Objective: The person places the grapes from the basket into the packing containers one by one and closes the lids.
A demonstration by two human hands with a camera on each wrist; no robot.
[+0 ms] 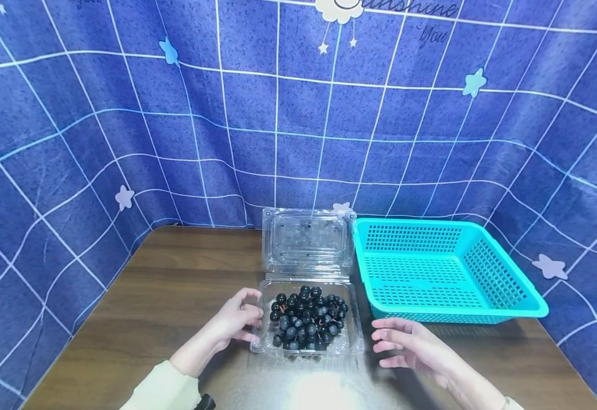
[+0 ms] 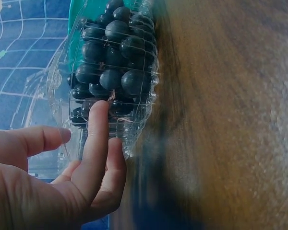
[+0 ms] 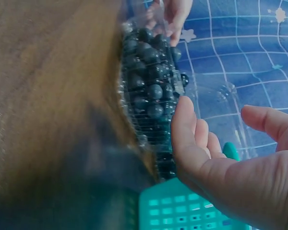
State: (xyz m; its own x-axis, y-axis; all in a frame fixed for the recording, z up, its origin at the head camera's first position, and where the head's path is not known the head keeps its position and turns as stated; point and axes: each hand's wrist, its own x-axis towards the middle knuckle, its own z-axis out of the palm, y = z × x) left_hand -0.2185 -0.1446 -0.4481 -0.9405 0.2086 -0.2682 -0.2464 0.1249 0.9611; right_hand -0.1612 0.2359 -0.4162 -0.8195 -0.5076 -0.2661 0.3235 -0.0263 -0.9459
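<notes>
A clear plastic clamshell box lies open on the table, its lid tilted back. Dark grapes with some reddish stems fill its base. At the box's left side is my left hand, fingertips right at the clear wall and fingers extended. In the left wrist view, those fingers overlap the wall below the grapes. My right hand hovers to the right of the box, apart from it, with loosely bent fingers and nothing in them.
A turquoise perforated basket stands at the right, close beside the box and beyond my right hand. Brown wood-grain table spreads under everything. A blue gridded cloth with stars hangs behind and along both sides.
</notes>
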